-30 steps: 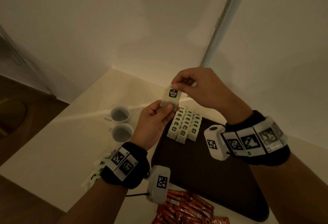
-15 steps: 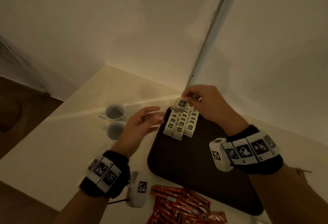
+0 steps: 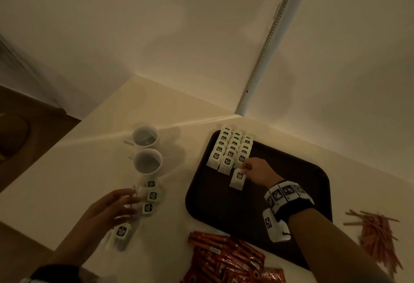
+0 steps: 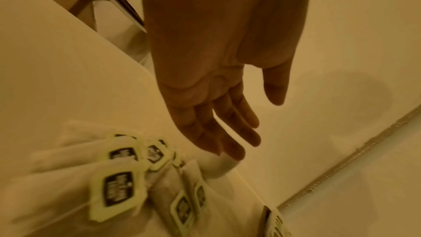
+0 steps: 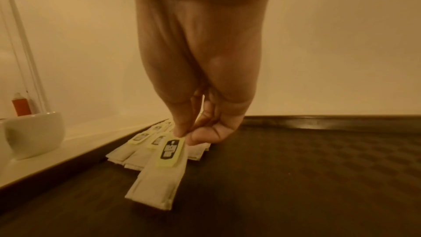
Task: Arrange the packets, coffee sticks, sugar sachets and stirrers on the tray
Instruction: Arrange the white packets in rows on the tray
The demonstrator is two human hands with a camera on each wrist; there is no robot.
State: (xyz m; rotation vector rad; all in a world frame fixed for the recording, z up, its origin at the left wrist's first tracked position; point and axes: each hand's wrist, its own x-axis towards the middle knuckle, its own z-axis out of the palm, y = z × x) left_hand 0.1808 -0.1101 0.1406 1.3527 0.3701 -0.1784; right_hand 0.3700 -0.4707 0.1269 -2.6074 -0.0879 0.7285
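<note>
Here, on the dark tray [image 3: 291, 170]: three overlapping rows of white packets [image 3: 230, 148] packed into the eleven o'clock corner, and one more packet [image 3: 238, 178] at the near end of the right-hand row, pinched at its top edge between thumb and fingertips of the right hand [image 3: 257, 170], its lower end lying on the tray floor, seen plainly from the right wrist [image 5: 159, 168]. Off the tray at nine o'clock: a loose scatter of packets [image 3: 150, 197] on the table [image 3: 67, 182], the left hand [image 3: 112, 206] spread flat above them, fingers straight and holding nothing, fingertips near the topmost ones; whether touching, not clear through the blur. Beyond that scatter, towards ten o'clock: two white cups [image 3: 146, 148] side by side, just short of the tray's left rim. At six o'clock, against the tray's near edge: a heap of red coffee sticks [image 3: 224, 258]. At four o'clock, clear of the tray: a bundle of thin reddish stirrers [image 3: 376, 233]. Underneath all: a pale, smooth tabletop pushed into a corner of plain light walls [image 3: 156, 25], a metal strip [image 3: 268, 43] running up the join at twelve o'clock, dim warm light throughout, brown floor [image 3: 33, 130] at nine o'clock beyond the table edge.
</note>
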